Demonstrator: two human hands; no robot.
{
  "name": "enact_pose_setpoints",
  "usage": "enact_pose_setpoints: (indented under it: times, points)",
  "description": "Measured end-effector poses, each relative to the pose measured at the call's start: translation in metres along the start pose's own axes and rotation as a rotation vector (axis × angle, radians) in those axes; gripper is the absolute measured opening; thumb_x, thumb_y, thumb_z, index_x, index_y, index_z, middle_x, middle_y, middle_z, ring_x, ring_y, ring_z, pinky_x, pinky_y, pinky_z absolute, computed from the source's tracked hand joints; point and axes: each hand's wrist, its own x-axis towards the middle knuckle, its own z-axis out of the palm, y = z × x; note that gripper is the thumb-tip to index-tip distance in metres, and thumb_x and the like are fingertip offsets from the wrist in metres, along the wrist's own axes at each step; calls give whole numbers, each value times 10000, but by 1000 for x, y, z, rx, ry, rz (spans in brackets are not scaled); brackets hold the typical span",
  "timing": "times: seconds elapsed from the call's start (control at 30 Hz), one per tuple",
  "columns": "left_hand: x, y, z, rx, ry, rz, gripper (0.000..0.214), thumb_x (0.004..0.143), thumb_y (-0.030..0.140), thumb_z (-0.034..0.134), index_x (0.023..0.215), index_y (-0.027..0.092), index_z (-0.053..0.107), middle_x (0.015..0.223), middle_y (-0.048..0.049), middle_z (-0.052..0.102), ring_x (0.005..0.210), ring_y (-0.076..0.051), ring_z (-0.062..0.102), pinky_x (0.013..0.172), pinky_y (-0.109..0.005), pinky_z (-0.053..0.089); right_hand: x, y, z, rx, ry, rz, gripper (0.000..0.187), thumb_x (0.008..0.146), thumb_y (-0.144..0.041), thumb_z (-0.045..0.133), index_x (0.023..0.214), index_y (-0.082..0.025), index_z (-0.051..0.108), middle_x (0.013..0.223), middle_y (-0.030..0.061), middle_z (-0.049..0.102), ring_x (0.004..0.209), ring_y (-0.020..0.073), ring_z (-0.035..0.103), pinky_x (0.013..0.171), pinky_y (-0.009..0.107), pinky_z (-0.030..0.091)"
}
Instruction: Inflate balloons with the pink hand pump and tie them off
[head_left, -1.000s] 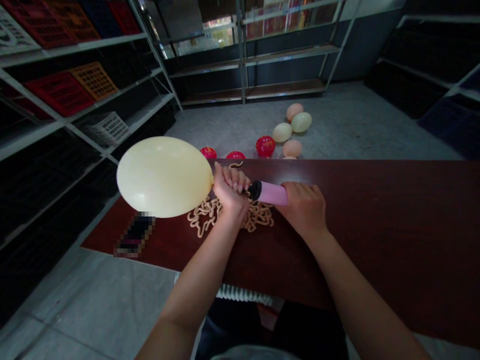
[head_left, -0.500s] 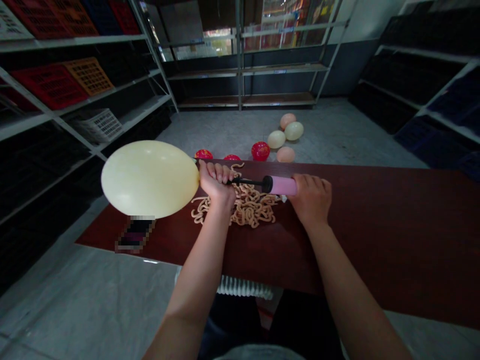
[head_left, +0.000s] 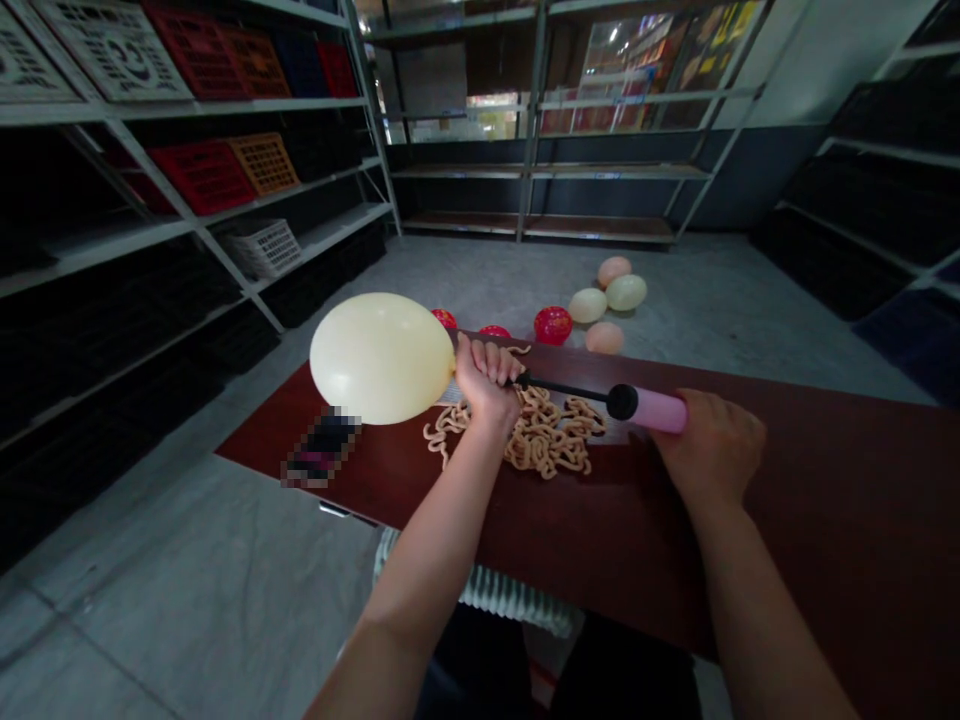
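Observation:
A pale yellow inflated balloon (head_left: 381, 358) hangs over the left part of a dark red table (head_left: 825, 500). My left hand (head_left: 486, 378) is closed round the balloon's neck and the tip of a hand pump. The pump's black rod (head_left: 566, 389) is drawn far out toward its pink barrel (head_left: 654, 409), which my right hand (head_left: 712, 448) grips. Under the pump lies a heap of limp beige uninflated balloons (head_left: 540, 440).
A blurred-out flat object (head_left: 321, 452) lies on the table's left end. Red balloons (head_left: 553, 324) and several pale ones (head_left: 606, 295) sit on the floor beyond the table. Metal shelves with crates (head_left: 202, 170) line the left, back and right.
My right hand has pulled the pink barrel away to the right, so the black rod is now extended. The view has shifted, placing hands and balloon further right.

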Motion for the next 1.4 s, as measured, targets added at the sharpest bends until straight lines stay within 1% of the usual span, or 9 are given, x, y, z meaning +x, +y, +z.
enact_pose_setpoints:
  times: [0.17, 0.47, 0.57, 0.67, 0.8, 0.9, 1.07, 1.2, 1.4]
  points:
    - [-5, -6, -1, 57, -6, 11, 583, 1018, 406, 404, 533, 190, 164, 434, 66, 139, 337, -65, 169, 387, -240, 183, 0, -10, -3, 26, -50, 8, 254, 807, -259, 529, 1038, -210, 623, 867, 144, 646, 832, 330, 549, 710, 406, 285]
    - [-25, -39, 6, 146, -82, -22, 618, 995, 469, 450, 511, 186, 189, 414, 64, 159, 331, -62, 176, 374, -237, 181, -2, -39, -7, 9, -146, -133, 197, 793, -290, 576, 935, -161, 617, 847, 96, 691, 812, 258, 586, 759, 371, 324]
    - [-30, -48, 7, 198, -70, -42, 626, 988, 483, 460, 501, 188, 200, 401, 64, 165, 323, -62, 181, 369, -239, 180, -2, -45, -9, 45, -173, -145, 175, 785, -286, 584, 901, -161, 620, 812, 94, 689, 789, 252, 583, 734, 356, 317]
    - [-32, -51, 8, 217, -45, -45, 627, 991, 488, 451, 498, 190, 204, 399, 63, 173, 324, -64, 184, 371, -240, 194, -1, -45, -9, 62, -161, -139, 155, 788, -266, 587, 897, -162, 623, 815, 95, 694, 788, 250, 579, 737, 354, 312]
    - [-31, -46, 12, 219, -22, -56, 619, 1012, 464, 408, 495, 190, 207, 400, 60, 169, 326, -67, 185, 376, -241, 205, 1, -43, -8, 53, -134, -128, 150, 827, -278, 565, 906, -170, 633, 837, 89, 699, 812, 251, 572, 751, 360, 302]
    - [-29, -40, 15, 205, -15, -46, 620, 1017, 471, 389, 496, 191, 203, 404, 59, 167, 330, -64, 178, 381, -242, 210, 2, -43, -5, 47, -123, -130, 185, 848, -299, 553, 957, -177, 640, 877, 87, 700, 840, 255, 565, 761, 365, 297]
    - [-18, -29, 14, 192, 42, -2, 614, 1001, 509, 414, 520, 189, 205, 412, 66, 180, 344, -59, 180, 392, -230, 216, 3, -41, 2, 2, -108, -113, 240, 852, -314, 571, 1046, -189, 633, 944, 88, 701, 886, 262, 554, 795, 369, 302]
    - [-6, -19, 9, 151, 69, 30, 585, 1008, 471, 417, 536, 196, 209, 417, 70, 184, 346, -65, 184, 397, -237, 210, 4, -31, 5, -49, -107, -84, 252, 848, -297, 572, 1068, -191, 632, 959, 97, 695, 902, 263, 544, 815, 366, 307]
    - [9, 5, 0, 94, 89, 74, 535, 1023, 377, 393, 550, 196, 222, 423, 76, 182, 344, -60, 181, 396, -232, 193, 1, -11, 3, -103, -79, -34, 265, 868, -283, 541, 1092, -172, 631, 986, 110, 690, 922, 256, 550, 850, 376, 333]
